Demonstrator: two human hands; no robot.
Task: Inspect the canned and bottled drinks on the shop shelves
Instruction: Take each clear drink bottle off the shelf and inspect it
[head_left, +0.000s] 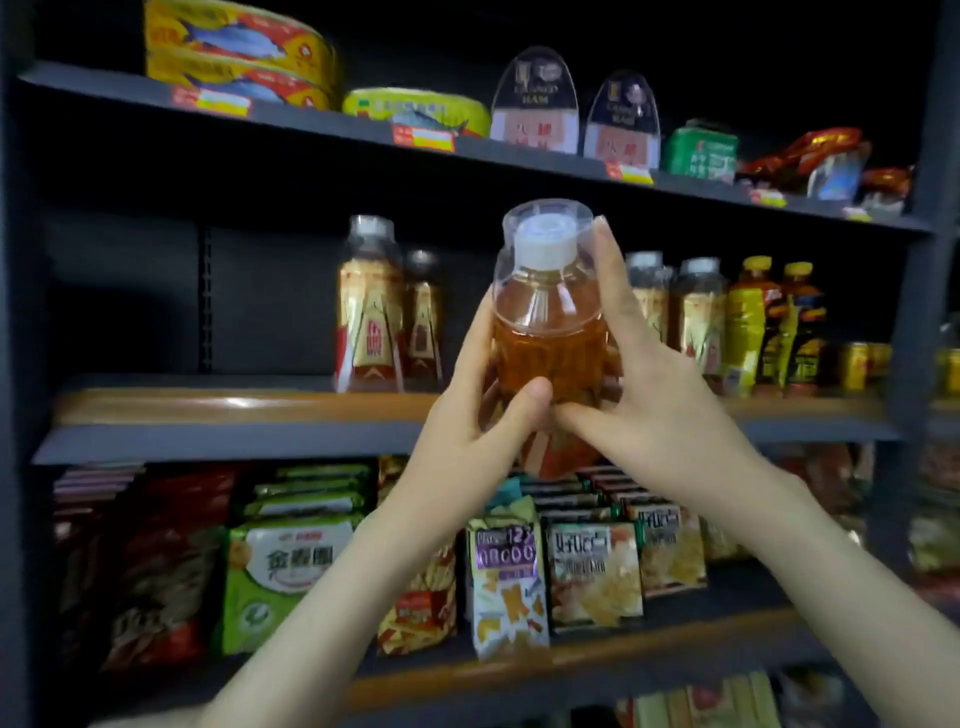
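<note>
A clear bottle of amber tea (548, 332), white-capped under a see-through cup lid, is held up in front of the middle shelf (234, 410). My left hand (467, 415) grips its left side, thumb across the front. My right hand (654, 395) holds its right side, thumb on the lower front and fingers reaching up to the cap. More of the same tea bottles (370, 317) stand on the shelf at left, with others (698, 312) at right. Yellow-labelled bottles (748, 327) and small gold cans (857, 366) stand further right.
The top shelf carries flat fish tins (239, 52), canned ham (535, 104) and a green packet (701, 150). Snack bags (291, 566) fill the shelf below my hands. A dark upright post (919, 260) bounds the shelving at right; the middle shelf's left part is dark.
</note>
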